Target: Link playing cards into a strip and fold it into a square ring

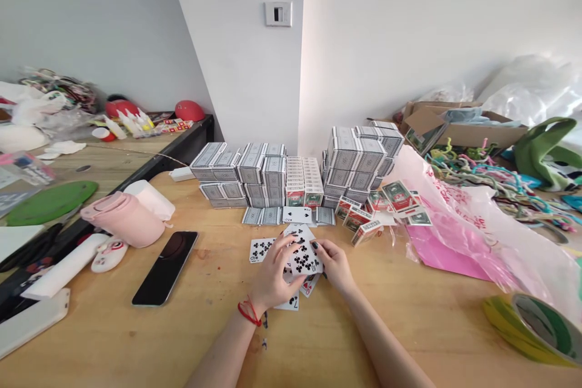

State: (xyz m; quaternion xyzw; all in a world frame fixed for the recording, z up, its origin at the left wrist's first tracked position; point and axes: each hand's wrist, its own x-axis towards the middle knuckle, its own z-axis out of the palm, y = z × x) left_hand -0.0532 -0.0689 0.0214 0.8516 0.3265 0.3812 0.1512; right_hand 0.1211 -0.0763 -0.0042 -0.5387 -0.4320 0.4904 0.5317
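Cards (305,262), their count unclear, sit between the left hand (277,270), half-curled around them, and the right hand (335,265), pinching their edge. A slack pinch could spill them onto loose cards (292,303) beneath. One phone (166,270) lies left of the hands, one tape roll (502,324) right; stacked decks (357,160) beyond overlap too much to count.

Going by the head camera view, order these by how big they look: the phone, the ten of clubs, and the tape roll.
Largest to smallest:
1. Tape roll, though its nearness to the camera may enlarge it
2. Phone
3. Ten of clubs, partly covered by fingers
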